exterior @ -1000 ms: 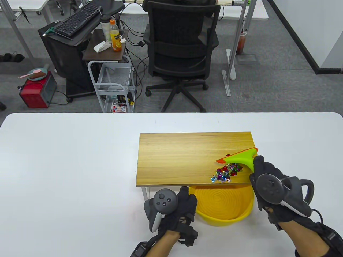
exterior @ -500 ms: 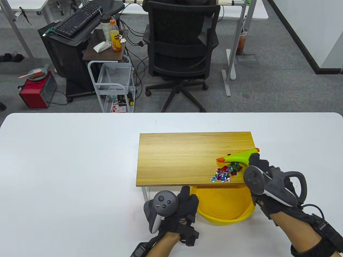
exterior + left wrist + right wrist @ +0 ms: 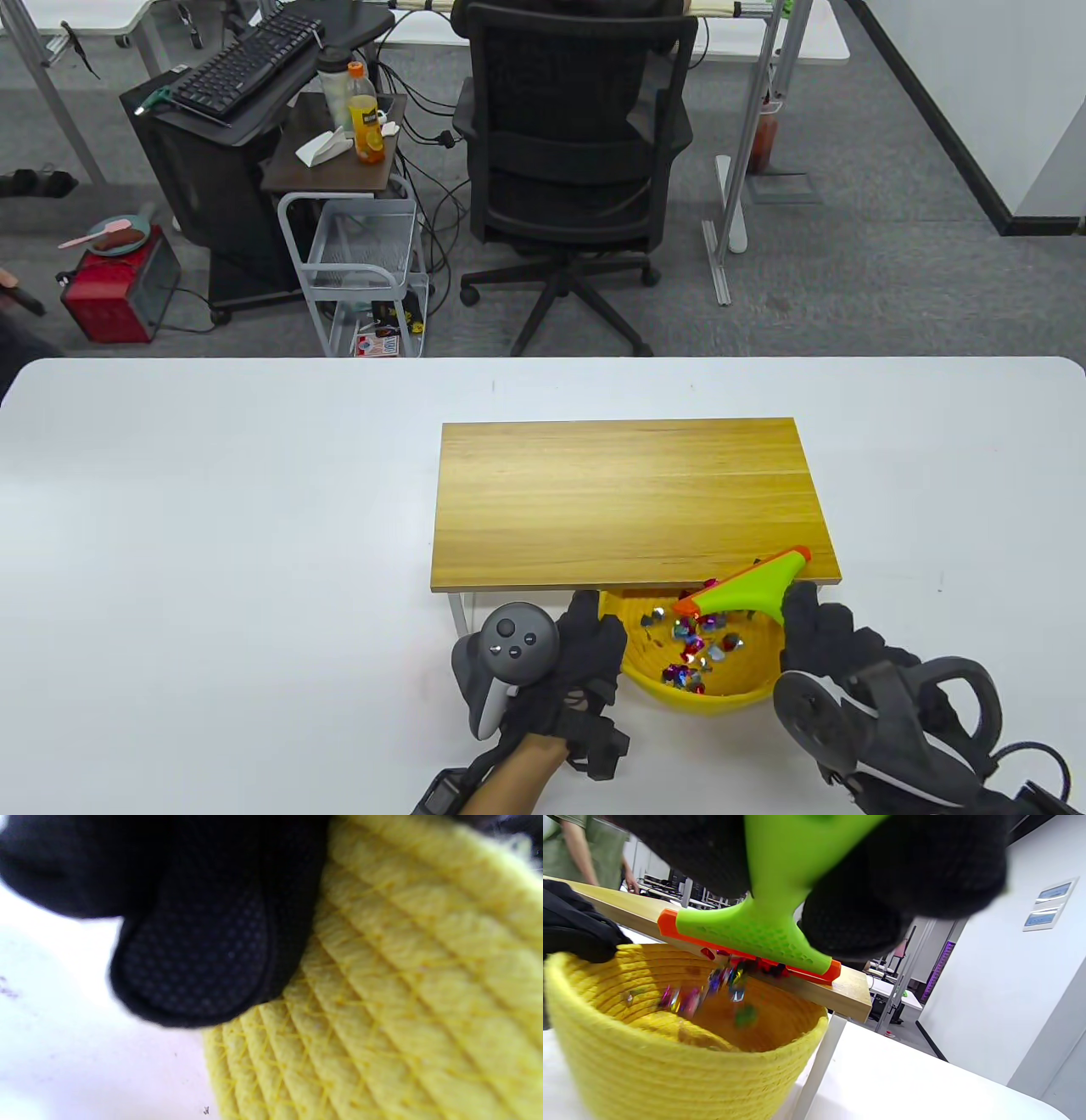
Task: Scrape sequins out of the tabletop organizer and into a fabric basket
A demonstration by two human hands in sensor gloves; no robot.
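A wooden tabletop organizer (image 3: 628,501) stands on the white table. A yellow woven fabric basket (image 3: 747,692) sits under its near right edge and also shows in the left wrist view (image 3: 403,1005) and the right wrist view (image 3: 670,1069). Coloured sequins (image 3: 691,649) lie and fall inside it (image 3: 729,982). My right hand (image 3: 819,632) grips a green scraper with an orange blade (image 3: 747,586), its blade at the organizer's near edge over the basket (image 3: 755,931). My left hand (image 3: 590,641) holds the basket's left rim; its fingers (image 3: 203,955) press the wall.
A black office chair (image 3: 577,153), a white wire cart (image 3: 365,272) and a keyboard stand (image 3: 237,76) are on the floor beyond the table's far edge. A person stands in the background of the right wrist view (image 3: 581,849).
My right hand has pulled the scraper toward me across the organizer. The sequin pile has gone off the near edge and dropped into the basket. The left hand has stayed on the basket.
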